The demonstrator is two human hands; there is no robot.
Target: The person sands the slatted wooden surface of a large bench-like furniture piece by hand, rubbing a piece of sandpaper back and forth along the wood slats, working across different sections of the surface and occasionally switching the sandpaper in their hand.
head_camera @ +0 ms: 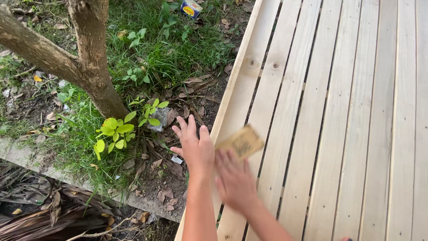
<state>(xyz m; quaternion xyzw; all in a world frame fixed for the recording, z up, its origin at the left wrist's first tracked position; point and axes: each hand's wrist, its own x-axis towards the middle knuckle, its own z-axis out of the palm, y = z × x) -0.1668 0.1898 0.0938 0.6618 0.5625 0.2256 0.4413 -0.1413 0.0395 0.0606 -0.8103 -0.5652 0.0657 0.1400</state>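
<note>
The right hand [235, 180] is blurred, and its grip pinches a small tan sheet of sandpaper [241, 143] by the near edge, the fingers pressed together on it. The sheet stands out past the fingertips, over the outermost slat [243, 85] of a pale wooden slatted platform [356, 111]; whether it touches the wood cannot be told through the blur. Just beside this grip, on its outer side, the left hand [195, 145] lies with fingers spread and holds nothing, its palm at the platform's edge and its fingertips reaching out over the ground. Beyond the left hand's fingertips grows a yellow-green seedling [117, 131] at the foot of a tree trunk [96, 62], amid grass and dry leaves. Well away from both hands, a small blue and yellow box [191, 8] lies in the grass.
</note>
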